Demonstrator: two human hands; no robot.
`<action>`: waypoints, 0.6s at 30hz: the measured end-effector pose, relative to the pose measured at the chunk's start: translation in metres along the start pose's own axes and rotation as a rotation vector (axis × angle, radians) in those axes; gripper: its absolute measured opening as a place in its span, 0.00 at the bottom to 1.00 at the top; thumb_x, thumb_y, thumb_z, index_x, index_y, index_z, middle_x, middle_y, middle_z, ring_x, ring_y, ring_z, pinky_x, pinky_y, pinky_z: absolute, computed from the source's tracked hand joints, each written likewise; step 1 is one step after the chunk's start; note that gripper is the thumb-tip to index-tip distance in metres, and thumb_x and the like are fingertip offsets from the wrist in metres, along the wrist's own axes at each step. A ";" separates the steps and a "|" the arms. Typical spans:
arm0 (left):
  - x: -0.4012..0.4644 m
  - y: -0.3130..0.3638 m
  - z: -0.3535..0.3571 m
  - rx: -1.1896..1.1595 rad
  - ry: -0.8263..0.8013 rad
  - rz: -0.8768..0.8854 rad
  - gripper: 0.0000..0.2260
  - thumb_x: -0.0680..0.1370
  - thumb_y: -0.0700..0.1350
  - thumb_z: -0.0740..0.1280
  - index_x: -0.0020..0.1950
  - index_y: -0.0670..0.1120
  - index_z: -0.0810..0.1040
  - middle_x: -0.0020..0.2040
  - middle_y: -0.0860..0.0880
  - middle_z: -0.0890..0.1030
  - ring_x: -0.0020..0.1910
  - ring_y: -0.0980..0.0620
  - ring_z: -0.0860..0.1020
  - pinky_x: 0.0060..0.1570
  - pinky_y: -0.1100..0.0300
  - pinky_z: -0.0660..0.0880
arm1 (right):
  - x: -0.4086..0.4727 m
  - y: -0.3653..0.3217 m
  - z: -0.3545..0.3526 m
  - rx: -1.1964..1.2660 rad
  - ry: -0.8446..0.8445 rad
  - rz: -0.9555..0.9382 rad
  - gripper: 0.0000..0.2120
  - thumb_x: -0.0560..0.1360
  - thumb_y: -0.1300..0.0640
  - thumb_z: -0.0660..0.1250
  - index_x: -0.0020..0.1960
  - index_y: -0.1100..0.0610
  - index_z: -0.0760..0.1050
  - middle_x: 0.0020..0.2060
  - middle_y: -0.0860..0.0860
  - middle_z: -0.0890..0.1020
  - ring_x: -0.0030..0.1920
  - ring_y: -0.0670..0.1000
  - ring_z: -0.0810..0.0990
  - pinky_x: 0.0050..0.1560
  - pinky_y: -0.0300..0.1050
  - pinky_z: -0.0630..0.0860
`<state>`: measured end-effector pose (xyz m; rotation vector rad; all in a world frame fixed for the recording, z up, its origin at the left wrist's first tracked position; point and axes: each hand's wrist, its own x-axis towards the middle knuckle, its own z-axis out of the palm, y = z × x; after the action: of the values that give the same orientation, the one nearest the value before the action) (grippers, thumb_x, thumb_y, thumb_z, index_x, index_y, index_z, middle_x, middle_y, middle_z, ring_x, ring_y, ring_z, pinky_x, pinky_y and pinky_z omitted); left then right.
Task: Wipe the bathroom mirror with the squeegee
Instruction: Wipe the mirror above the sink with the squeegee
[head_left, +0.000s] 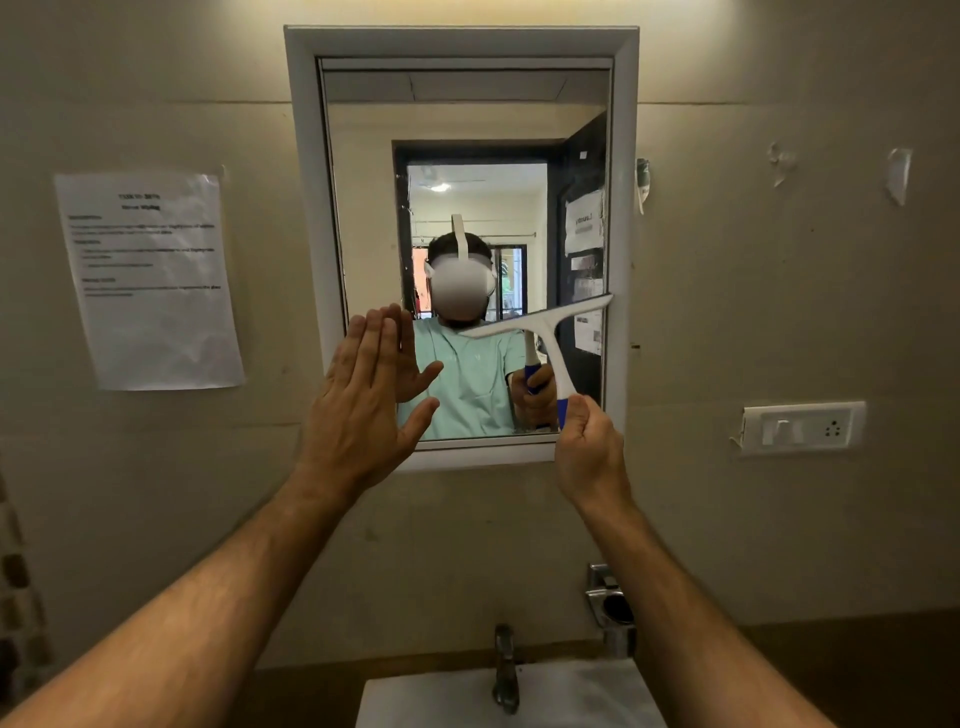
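The mirror (467, 130) hangs upright on the far wall in a white frame, taller than wide. The squeegee (545, 332) is white with a blue grip at its near end. Its long blade lies against the lower right of the glass, tilted with the right tip higher and reaching the frame's right edge, the handle slanting down to the right.
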<state>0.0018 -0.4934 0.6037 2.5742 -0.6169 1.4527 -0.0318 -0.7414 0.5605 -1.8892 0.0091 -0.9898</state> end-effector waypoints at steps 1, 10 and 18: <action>0.000 0.001 0.000 0.001 0.004 0.001 0.42 0.80 0.67 0.50 0.82 0.42 0.40 0.82 0.45 0.39 0.81 0.49 0.37 0.79 0.51 0.44 | -0.005 0.003 0.000 -0.007 -0.008 0.002 0.17 0.85 0.45 0.47 0.53 0.52 0.71 0.37 0.48 0.73 0.37 0.46 0.74 0.34 0.37 0.68; 0.004 0.009 -0.004 -0.011 0.016 -0.007 0.42 0.80 0.67 0.52 0.82 0.43 0.41 0.82 0.46 0.40 0.81 0.51 0.36 0.79 0.52 0.44 | 0.010 -0.031 -0.004 0.001 0.079 -0.128 0.15 0.85 0.50 0.50 0.53 0.57 0.72 0.33 0.49 0.76 0.31 0.46 0.76 0.28 0.35 0.69; 0.034 0.012 -0.020 0.065 0.040 0.012 0.41 0.80 0.66 0.52 0.82 0.42 0.41 0.81 0.45 0.38 0.81 0.48 0.37 0.77 0.59 0.32 | 0.089 -0.130 -0.029 0.203 -0.036 -0.228 0.10 0.81 0.57 0.56 0.62 0.54 0.62 0.48 0.62 0.81 0.45 0.60 0.83 0.48 0.60 0.83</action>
<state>-0.0032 -0.5076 0.6414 2.5871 -0.5897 1.5491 -0.0413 -0.7296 0.7199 -1.7464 -0.3232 -1.0659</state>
